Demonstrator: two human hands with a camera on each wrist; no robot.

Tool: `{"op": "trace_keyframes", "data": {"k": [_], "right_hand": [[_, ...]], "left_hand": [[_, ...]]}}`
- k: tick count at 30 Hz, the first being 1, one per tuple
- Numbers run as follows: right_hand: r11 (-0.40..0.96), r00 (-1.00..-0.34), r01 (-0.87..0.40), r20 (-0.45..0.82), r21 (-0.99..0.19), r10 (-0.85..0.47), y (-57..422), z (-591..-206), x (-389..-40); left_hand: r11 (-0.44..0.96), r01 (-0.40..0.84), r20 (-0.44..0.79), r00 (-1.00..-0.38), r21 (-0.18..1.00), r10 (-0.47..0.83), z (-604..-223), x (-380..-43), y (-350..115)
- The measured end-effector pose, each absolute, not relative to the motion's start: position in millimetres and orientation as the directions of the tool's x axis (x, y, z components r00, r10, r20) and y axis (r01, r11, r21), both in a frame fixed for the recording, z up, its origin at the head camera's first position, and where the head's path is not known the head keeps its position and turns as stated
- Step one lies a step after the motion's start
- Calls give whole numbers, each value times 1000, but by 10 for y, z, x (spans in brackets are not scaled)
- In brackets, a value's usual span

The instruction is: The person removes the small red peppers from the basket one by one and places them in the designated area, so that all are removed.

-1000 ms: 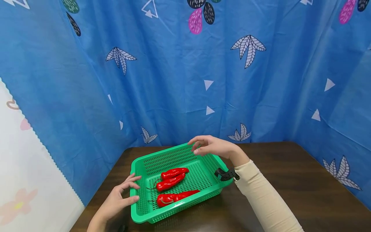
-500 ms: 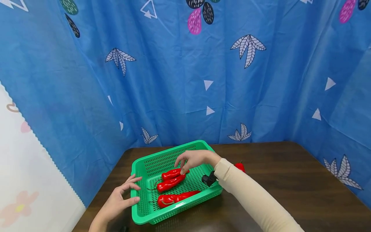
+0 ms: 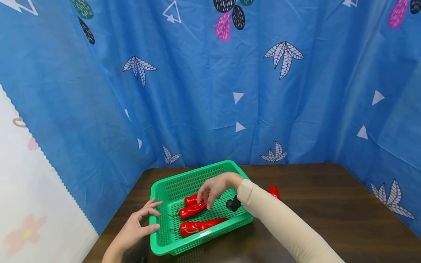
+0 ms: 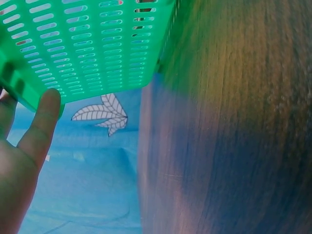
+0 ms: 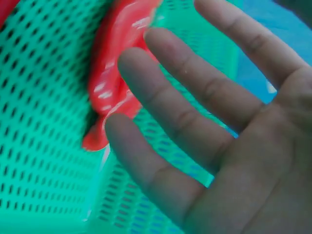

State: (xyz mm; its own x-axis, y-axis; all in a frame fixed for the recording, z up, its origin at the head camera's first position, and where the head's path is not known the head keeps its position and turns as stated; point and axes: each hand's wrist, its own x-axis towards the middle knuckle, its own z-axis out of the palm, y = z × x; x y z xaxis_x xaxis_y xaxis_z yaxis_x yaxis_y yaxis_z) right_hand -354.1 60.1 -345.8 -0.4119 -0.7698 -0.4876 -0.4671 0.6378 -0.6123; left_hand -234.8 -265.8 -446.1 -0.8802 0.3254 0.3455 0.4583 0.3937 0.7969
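A green plastic basket [image 3: 202, 235] with slotted walls sits on the table, holding three long red peppers. My left hand [image 3: 133, 228] is at its left end, fingertips at the rim; in the left wrist view a finger [image 4: 45, 117] touches the perforated wall. Inside the basket, my right hand [image 3: 217, 186] reaches down over the two farther peppers, the middle pepper [image 3: 192, 210] and the far pepper [image 3: 191, 199]. In the right wrist view its fingers [image 5: 170, 105] are spread beside a pepper [image 5: 114, 58], not wrapped round it. The near pepper [image 3: 197, 227] lies along the front wall.
Another red pepper [image 3: 273, 191] lies on the dark wooden table [image 3: 322, 204] right of the basket, partly hidden by the right sleeve [image 3: 279, 215]. A blue patterned curtain [image 3: 197, 91] hangs behind, and a white flowered cloth [image 3: 29, 204] is at the left.
My right hand has come down and left from above the basket's far right corner to the peppers, uncovering the one on the table. The left hand stays at the rim.
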Motion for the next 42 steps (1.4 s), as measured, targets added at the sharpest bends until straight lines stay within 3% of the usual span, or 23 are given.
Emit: {"op": "trace_keyframes", "data": {"k": [6, 13, 20, 35, 42], "right_hand": [[720, -326, -413, -648, -558, -688, 600, -3569, -3576], [745, -275, -331, -696, -579, -663, 611, -3677, -3591], [748, -226, -357, -726, -559, -650, 516, -3771, -3575], [784, -230, -362, -767, -504, -599, 431, -3775, -3574], [779, -197, -351, -772, -520, -604, 446, -3793, -3579]], "left_hand": [[387, 456, 346, -881, 802, 322, -4462, -2341, -2647], [372, 451, 338, -881, 811, 331, -4462, -2351, -2631], [401, 452, 342, -885, 797, 317, -4513, -2306, -2674], [400, 447, 338, -887, 800, 315, -4460, -2386, -2691], [386, 443, 330, -886, 809, 325, -4452, -2357, -2672]]}}
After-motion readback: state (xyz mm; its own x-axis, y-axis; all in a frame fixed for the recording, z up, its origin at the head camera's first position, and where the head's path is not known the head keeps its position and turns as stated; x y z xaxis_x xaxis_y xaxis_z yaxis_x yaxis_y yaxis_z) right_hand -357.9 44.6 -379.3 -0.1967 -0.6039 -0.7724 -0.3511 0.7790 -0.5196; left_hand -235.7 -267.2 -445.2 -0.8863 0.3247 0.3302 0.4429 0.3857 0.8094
